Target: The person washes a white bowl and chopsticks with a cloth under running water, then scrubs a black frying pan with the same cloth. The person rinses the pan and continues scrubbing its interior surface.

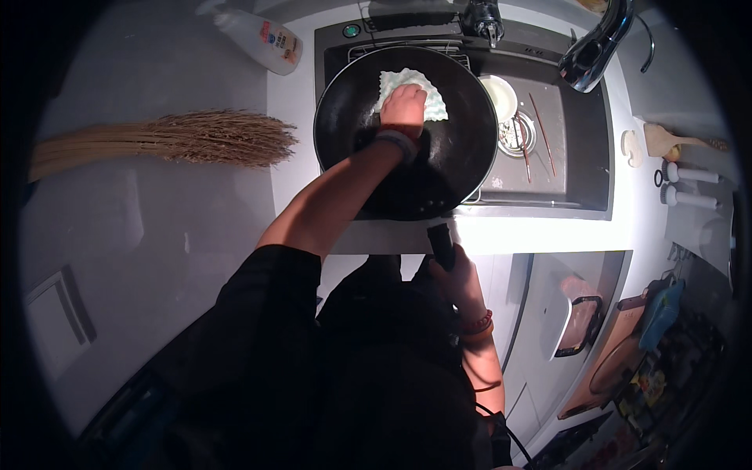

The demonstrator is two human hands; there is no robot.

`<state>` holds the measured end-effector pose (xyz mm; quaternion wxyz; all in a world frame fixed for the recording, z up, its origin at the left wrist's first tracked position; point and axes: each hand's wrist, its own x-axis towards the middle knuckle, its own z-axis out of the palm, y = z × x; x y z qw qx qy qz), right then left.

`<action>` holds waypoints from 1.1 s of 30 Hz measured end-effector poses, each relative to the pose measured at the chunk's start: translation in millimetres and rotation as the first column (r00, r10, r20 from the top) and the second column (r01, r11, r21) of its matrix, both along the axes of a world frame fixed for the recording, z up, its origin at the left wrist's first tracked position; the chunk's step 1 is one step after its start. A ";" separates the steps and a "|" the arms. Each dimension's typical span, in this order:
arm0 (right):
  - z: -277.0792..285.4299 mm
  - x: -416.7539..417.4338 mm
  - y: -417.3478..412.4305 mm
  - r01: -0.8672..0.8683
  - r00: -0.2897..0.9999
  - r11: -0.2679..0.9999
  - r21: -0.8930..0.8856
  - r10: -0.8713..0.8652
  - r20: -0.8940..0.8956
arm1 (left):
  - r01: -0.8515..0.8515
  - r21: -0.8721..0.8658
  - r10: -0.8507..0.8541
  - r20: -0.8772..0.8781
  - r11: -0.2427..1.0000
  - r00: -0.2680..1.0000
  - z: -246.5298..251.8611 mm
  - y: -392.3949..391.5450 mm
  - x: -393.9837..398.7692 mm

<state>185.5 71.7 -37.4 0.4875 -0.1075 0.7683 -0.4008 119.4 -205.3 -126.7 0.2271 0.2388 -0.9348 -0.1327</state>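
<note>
In the head view a large black wok [343, 138] rests over the left part of a dark sink [587, 147], its inside facing up. My left hand [403, 108] is in the wok with curled fingers pressing a white and pale green cloth [436, 107] against its far inner wall. The cloth has wavy edges and spreads out on both sides of my fingers. Close to my body, my right hand [461, 279] is closed around the wok's black handle [441, 242]. Under the wok, parts of a metal wire rack [455, 51] show at its rim.
A white bowl [500, 97], a pair of chopsticks [543, 135] and a drain strainer [517, 138] with scraps are in the sink. Chrome faucet [587, 61] overhangs at right. A pump bottle [270, 44], a straw broom [223, 138], a wooden spatula [664, 140] and two brushes [693, 182] lie around.
</note>
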 end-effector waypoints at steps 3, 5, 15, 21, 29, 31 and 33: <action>7.1 -2.9 -4.3 -0.012 0.998 0.999 0.051 0.009 0.066 | -0.129 0.245 0.066 0.251 0.961 0.966 -19.3 17.3 -12.4; 8.2 -5.8 -6.9 -0.021 0.996 0.997 0.068 0.014 0.088 | 0.161 0.291 -0.193 0.084 0.943 0.978 -31.0 44.7 3.8; 11.3 -5.3 -3.9 -0.006 0.999 0.999 0.052 0.004 0.045 | 0.032 0.178 -0.059 0.143 0.983 0.988 -5.1 -8.8 1.5; 16.3 -5.5 -4.7 0.026 0.996 1.000 -0.008 -0.025 0.089 | 0.325 0.117 -0.331 0.036 0.939 0.943 -4.4 26.8 9.2; 8.9 -5.9 -2.7 0.006 1.000 1.000 0.004 -0.006 0.002 | 0.025 -0.251 0.078 0.393 0.968 0.916 17.6 -14.6 16.6; 1.2 -3.7 -1.9 -0.007 0.999 1.000 0.007 0.008 -0.048 | 0.055 -0.060 -0.021 0.456 0.997 0.889 20.4 -3.6 20.4; -2.1 -3.9 -1.5 -0.028 0.997 0.998 0.052 0.032 -0.076 | 0.260 0.102 -0.280 0.356 0.960 0.891 6.6 1.5 22.9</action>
